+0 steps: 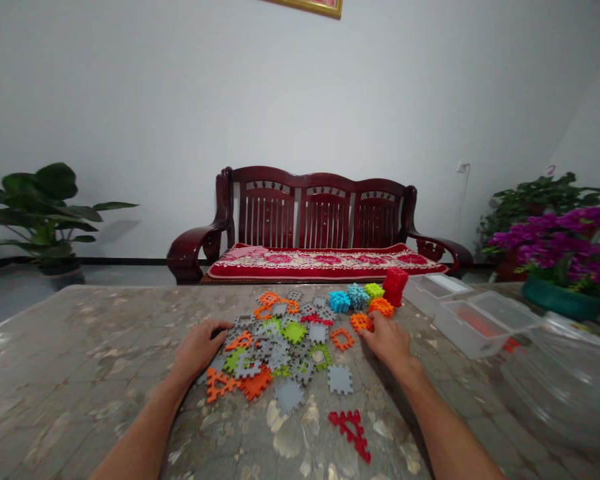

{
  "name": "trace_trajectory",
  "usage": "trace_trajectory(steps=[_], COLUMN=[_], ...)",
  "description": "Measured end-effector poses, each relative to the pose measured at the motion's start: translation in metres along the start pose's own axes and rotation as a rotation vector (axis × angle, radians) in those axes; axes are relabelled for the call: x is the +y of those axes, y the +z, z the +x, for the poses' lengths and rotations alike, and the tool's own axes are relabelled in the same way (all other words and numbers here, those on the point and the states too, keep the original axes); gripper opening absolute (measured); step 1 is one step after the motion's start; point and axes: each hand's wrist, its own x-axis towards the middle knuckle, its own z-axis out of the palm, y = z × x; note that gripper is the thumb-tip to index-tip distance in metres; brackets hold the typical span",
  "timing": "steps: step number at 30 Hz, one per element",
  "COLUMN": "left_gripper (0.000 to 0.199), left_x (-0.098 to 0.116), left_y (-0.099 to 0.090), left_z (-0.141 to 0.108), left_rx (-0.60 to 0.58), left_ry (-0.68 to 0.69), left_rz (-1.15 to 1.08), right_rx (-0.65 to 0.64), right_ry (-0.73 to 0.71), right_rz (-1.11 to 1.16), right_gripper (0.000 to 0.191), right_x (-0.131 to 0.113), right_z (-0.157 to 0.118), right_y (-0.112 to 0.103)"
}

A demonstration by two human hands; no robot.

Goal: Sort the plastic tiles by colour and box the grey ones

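Observation:
A loose heap of notched interlocking foam-like tiles (273, 350) in grey, orange and green lies on the table. My left hand (200, 347) rests at the heap's left edge, thumb and forefinger apart, fingertips by a grey tile (243, 321). On the right side, my right hand (389, 339) has thumb and fingers closed at an orange tile (360, 322). Just beyond it are an orange stack (381, 307), a red stack (395, 287), a lime stack (375, 291) and blue stacks (339, 301). A red triangular frame piece (351, 432) lies nearest me.
Clear plastic boxes (467, 333) stand to the right, one with red pieces inside. Transparent packaging (565, 387) lies closer at the right edge. Behind it sits a teal pot (560, 298) of purple flowers. A wooden bench (325, 200) stands beyond the patterned table (80, 373).

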Motion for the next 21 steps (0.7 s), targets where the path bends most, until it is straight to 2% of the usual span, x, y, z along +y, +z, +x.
trace_trajectory(steps=[4, 10, 14, 21], left_gripper=[0.037, 0.037, 0.038, 0.037], left_x=[-0.001, -0.004, -0.002, -0.001], left_y=[0.000, 0.001, 0.001, -0.001], left_z=[0.001, 0.001, 0.001, 0.002], left_rx=[-0.010, 0.004, -0.001, -0.011], left_ry=[0.014, 0.014, 0.010, -0.001], left_rz=[0.006, -0.004, 0.001, -0.015], right_rx=[0.015, 0.065, 0.086, 0.128], right_ry=[-0.010, -0.043, -0.062, -0.044], right_rz=[-0.017, -0.012, -0.015, 0.124], right_gripper=[0.034, 0.046, 0.045, 0.048], right_x=[-0.002, -0.005, -0.005, -0.007], right_z=[-0.003, -0.003, -0.001, -0.001], right_y=[-0.001, 0.002, 0.008, 0.011])
